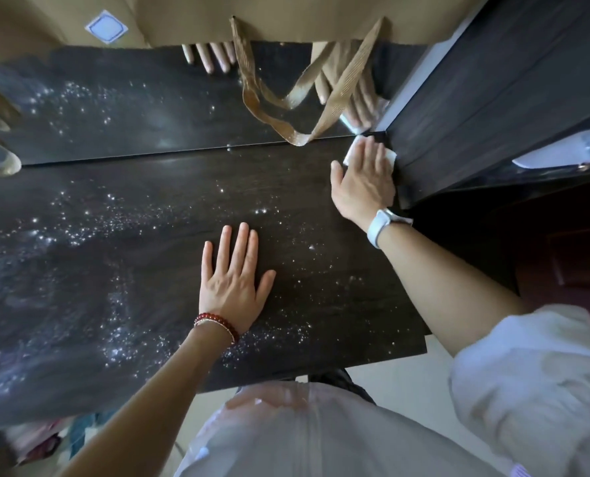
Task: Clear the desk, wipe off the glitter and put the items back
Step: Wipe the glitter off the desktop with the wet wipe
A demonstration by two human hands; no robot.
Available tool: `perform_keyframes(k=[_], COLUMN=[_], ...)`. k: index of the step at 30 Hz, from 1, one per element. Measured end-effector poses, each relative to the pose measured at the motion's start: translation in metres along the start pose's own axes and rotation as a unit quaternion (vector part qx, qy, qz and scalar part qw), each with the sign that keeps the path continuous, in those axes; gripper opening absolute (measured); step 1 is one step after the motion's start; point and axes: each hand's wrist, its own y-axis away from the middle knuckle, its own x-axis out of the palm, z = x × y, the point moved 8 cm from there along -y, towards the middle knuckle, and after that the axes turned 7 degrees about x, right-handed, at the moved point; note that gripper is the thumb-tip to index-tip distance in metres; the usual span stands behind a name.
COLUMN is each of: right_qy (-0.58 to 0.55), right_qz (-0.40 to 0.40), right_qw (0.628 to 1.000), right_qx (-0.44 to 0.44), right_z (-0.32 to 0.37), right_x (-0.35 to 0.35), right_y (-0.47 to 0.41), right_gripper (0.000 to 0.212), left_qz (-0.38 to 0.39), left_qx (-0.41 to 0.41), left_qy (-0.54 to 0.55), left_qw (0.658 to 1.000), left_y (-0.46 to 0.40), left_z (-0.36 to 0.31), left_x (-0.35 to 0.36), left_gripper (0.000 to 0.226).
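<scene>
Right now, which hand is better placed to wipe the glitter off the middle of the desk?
Right. The right hand already presses the white wipe at the desk's far right corner, so it can probably sweep toward the glitter. The left hand lies flat, holding nothing.

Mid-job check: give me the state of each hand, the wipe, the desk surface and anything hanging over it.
left hand: flat, fingers spread, resting palm-down on the desk.
right hand: fingers straight, pressing the wipe at the far right corner.
white wipe: flat on the desk under the right hand.
desk: cleared of items, glitter scattered over most of it.
mirror: upright at the desk's back edge, reflecting the glitter.
tan strap: hanging in a loop in front of the mirror.
</scene>
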Motion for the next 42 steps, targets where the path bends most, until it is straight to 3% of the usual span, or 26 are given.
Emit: perform_keyframes(k=[6,11,17,24,33,37,42], right_qy=[-0.036,-0.018,-0.016,-0.044,-0.030,-0.036,-0.036], right_qz=[0.007,-0.007,0.078,0.029,-0.006,-0.042,-0.068], right_qw=[0.998,0.994,0.989,0.993,0.991,0.997,0.996], right_qx=[0.042,-0.104,-0.126,-0.103,-0.127,-0.050,0.035], right_z=[-0.008,-0.044,-0.097,-0.067,-0.098,-0.108,-0.110], right_x=[-0.002,0.001,0.020,0.009,0.018,0.006,-0.001], right_y=[-0.008,0.086,0.201,0.121,0.273,0.260,0.245], right_gripper=[0.061,0.055,0.055,0.055,0.044,0.062,0.052], left_qz=[0.011,0.011,0.008,0.007,0.027,0.046,0.062], left_qx=[0.002,0.000,0.000,-0.001,-0.013,-0.019,-0.021], left_qy=[-0.002,0.008,0.028,0.028,0.025,0.019,0.046], left_qw=[1.000,1.000,1.000,1.000,0.999,0.999,0.997], left_y=[0.001,0.000,0.000,0.002,0.004,0.003,0.002], left_z=[0.001,-0.001,-0.001,0.000,-0.002,-0.002,0.002], left_x=[0.000,0.000,0.002,0.001,0.000,0.001,0.001], left_gripper=[0.068,0.069,0.070,0.072,0.067,0.066,0.066])
